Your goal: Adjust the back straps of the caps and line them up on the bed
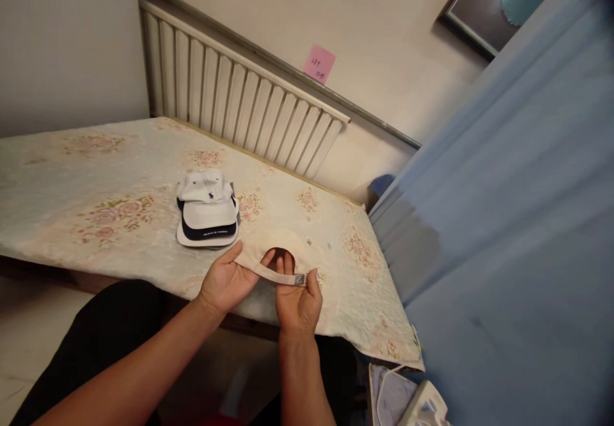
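Observation:
A beige cap (281, 245) lies on the flowered tablecloth (96, 183) near the table's front edge, its back opening facing me. My left hand (228, 280) pinches the left end of the cap's back strap (278, 277). My right hand (297, 301) grips the strap's right end by the metal buckle (300, 279), with two fingers poked up through the opening. Just behind and to the left sits a small stack of white and navy caps (207, 210), untouched by either hand.
A white ribbed radiator (240, 100) runs along the wall behind the table, with a pink sticky note (319, 63) above it. A blue curtain (518, 221) hangs close on the right. A white object (425, 407) lies on the floor at lower right.

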Demonstrator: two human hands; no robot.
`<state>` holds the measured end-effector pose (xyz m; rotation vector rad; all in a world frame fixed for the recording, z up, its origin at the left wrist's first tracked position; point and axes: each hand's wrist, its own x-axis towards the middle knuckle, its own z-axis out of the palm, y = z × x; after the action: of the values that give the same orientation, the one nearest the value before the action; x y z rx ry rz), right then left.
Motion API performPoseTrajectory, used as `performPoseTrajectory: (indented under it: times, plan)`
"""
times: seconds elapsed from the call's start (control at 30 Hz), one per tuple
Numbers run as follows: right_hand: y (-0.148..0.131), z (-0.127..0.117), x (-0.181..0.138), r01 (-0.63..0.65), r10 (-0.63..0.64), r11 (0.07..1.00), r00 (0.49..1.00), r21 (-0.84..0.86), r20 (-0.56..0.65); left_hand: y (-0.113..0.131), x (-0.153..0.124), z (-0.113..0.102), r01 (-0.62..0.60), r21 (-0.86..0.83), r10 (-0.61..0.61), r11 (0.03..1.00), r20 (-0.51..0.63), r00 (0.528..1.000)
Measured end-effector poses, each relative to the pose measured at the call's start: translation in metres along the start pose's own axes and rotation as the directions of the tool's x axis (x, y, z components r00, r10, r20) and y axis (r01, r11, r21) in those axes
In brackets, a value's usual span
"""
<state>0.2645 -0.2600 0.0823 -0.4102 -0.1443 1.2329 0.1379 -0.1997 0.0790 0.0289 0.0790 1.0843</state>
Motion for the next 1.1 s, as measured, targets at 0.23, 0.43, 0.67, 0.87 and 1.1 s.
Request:
performPoseTrajectory:
  times: [0.23,0.43,0.67,0.87,1.1]
  plan:
    - [0.004,-0.002,0.001,-0.039,0.040,0.998,0.999,-0.042,0.024,-0.001,-0.001,0.002,0.039,0.004,-0.039,0.999,0.001,0.999]
    - [-0.001,-0.008,0.004,0.014,-0.013,0.999,1.000,-0.045,0.020,0.008,0.003,0.000,-0.027,-0.019,0.027,0.999,0.038,0.999]
    - [-0.007,-0.010,0.005,0.021,-0.019,0.999,0.997,0.024,-0.073,0.014,0.006,-0.007,-0.001,-0.057,0.003,0.998,0.033,0.999]
    - [-0.012,-0.011,0.006,0.031,-0.028,0.999,0.994,0.030,-0.105,0.017,0.009,-0.010,-0.011,-0.044,0.013,0.999,0.043,0.999]
    - [-0.013,-0.012,0.006,0.039,-0.040,0.999,0.994,-0.015,-0.104,0.013,-0.006,-0.026,0.039,0.129,-0.048,0.991,0.064,0.997]
